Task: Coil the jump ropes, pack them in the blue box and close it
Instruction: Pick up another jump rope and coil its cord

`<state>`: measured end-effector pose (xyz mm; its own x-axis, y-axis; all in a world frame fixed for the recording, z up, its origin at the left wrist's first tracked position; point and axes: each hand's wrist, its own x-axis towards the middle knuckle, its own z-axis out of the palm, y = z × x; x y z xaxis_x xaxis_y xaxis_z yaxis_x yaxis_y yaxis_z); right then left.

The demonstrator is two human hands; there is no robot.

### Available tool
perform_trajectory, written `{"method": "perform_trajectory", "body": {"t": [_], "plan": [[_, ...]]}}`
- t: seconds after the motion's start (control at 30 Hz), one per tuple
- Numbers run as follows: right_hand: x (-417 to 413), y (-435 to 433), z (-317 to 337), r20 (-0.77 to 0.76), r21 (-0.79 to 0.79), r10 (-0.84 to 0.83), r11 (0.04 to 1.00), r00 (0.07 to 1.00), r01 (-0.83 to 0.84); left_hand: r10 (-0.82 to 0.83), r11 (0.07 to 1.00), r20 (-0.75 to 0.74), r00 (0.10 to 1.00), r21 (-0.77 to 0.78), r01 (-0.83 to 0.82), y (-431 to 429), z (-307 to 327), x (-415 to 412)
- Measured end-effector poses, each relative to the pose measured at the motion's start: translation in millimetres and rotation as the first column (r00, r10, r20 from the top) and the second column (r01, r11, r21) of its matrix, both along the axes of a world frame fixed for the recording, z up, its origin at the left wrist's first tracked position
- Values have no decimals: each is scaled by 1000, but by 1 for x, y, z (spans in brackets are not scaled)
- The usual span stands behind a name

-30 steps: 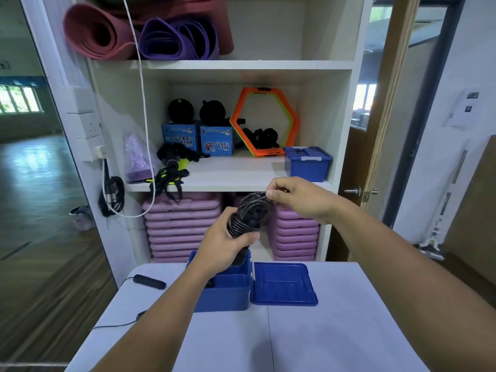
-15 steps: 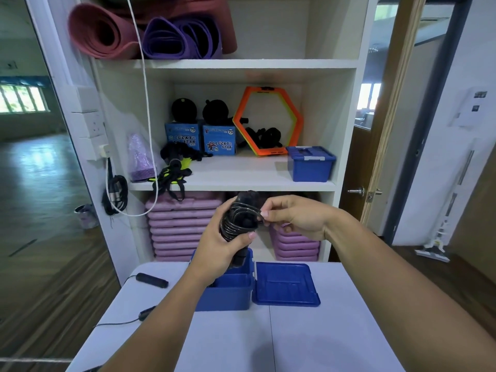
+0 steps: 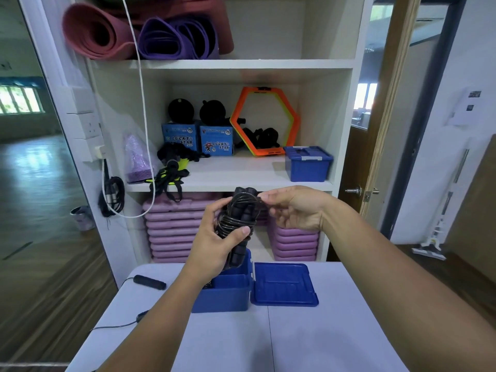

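Observation:
My left hand [image 3: 214, 242] grips a black jump rope [image 3: 237, 224], its cord coiled round the two upright handles, held above the open blue box [image 3: 222, 294]. My right hand [image 3: 292, 208] pinches the cord at the top right of the coil. The box's blue lid [image 3: 284, 284] lies flat on the table, hinged open to the right of the box. A second jump rope lies on the table at the left, with one black handle [image 3: 149, 282] and its thin cord [image 3: 118, 324] showing.
The white table [image 3: 241, 339] stands before a white shelf unit [image 3: 241, 181] holding a closed blue box [image 3: 308, 163], an orange hexagon ring, black gear, purple step boards below and rolled mats above. A mirror is left, a wooden door right.
My right hand has come in from the upper right to the top of the coil, wrapping the cord. The coil sits slightly higher and more upright in my left hand.

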<state>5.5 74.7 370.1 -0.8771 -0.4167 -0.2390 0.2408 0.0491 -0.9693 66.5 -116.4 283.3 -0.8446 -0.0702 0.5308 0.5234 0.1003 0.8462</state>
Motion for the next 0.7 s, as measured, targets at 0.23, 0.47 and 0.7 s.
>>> {"method": "perform_trajectory", "body": {"t": [0.23, 0.47, 0.7], "plan": [[-3, -8, 6, -122, -157, -116, 983, 986, 97, -31, 997, 12, 999, 71, 30, -4, 0, -2], [-4, -13, 9, -378, -92, -142, 989, 915, 115, -70, 997, -50, 996, 12, 70, -7, 8, 5], [-4, -8, 25, -337, 15, 45, 999, 940, -43, -91, 996, -120, 989, -38, 87, -11, 15, 16]]}}
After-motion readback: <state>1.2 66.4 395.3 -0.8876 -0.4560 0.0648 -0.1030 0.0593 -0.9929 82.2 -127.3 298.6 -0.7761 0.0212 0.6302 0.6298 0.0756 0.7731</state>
